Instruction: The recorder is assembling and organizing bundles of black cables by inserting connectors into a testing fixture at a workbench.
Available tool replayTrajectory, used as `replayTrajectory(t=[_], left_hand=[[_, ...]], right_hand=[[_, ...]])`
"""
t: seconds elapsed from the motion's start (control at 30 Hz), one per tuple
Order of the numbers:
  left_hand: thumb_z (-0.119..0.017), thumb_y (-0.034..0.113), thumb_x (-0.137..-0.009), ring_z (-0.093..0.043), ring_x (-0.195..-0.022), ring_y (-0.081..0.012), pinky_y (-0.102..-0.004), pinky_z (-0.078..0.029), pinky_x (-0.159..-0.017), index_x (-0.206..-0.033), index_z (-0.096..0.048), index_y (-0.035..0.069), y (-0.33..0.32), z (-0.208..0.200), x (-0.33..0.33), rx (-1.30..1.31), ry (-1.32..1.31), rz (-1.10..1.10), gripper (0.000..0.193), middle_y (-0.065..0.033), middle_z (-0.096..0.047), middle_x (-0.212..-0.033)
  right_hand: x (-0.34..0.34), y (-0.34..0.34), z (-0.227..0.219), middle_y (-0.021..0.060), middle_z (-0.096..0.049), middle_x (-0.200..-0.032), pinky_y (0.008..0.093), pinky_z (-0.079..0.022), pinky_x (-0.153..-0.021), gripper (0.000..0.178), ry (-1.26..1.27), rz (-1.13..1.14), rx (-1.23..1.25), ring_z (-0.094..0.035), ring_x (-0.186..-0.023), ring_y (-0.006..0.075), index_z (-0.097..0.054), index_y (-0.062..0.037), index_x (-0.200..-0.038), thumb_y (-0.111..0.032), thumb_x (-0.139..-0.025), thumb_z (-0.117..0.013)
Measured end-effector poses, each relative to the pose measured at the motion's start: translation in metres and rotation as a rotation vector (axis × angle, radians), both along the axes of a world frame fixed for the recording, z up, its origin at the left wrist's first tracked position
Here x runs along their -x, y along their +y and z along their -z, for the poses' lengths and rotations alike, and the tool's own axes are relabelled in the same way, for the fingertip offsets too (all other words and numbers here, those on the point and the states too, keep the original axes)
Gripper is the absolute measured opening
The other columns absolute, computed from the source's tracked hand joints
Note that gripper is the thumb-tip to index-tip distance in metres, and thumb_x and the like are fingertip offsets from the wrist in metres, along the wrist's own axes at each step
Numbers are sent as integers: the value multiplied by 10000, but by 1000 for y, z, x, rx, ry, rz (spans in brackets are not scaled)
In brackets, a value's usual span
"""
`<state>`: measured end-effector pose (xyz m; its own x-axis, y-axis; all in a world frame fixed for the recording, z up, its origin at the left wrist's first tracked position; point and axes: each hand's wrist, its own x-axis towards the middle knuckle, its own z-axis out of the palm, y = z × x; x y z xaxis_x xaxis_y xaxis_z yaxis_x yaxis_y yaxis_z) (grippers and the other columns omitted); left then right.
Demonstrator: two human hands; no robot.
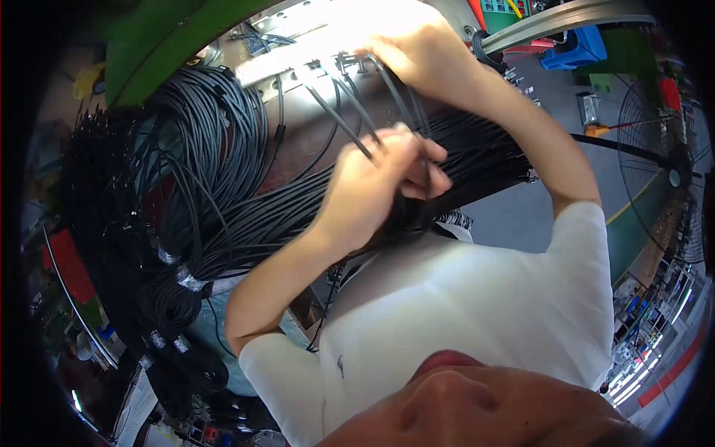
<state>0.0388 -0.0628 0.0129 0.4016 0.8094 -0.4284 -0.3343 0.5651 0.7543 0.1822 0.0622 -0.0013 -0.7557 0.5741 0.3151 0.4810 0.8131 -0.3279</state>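
My left hand [376, 186] is closed around a few thin black cables [350, 127] that run up from a thick straight bundle of black cables [477, 156] lying across my front. My right hand [421, 52] reaches higher, fingers pinched on cable ends at a bright metal fixture [298, 56]. Several thin cables stretch between the fixture and my left hand. Glare washes out the fixture, so how the cable ends sit there is hard to see.
Large coils of grey and black cable [201, 149], taped in places, hang at the left over a green frame [156, 45]. A standing fan [670, 171] is at the right, with a blue bin [577, 48] and grey floor behind.
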Motion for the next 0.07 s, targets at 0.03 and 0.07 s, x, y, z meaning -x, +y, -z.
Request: replayTrajectory(t=[0.03, 0.07], left_hand=[[-459, 260, -967, -554, -551, -190, -283, -469, -552, -943, -560, -38, 19, 5, 10, -38, -117, -130, 316, -85, -602, -676], [-457, 231, -965, -498, -526, -161, -286, -448, -508, -930, -542, -34, 47, 5, 20, -27, -40, -270, 281, -49, -530, -615]], right_hand=[[1, 12, 13, 182, -648, -989, 399, -453, -838, 271, -248, 79, -63, -598, -938, 306, -664, -69, -1026, -246, -841, -573], [-1, 16, 16, 182, -648, -989, 399, -453, -838, 271, -253, 90, -63, -598, -938, 306, -664, -69, -1026, -246, -841, -573]])
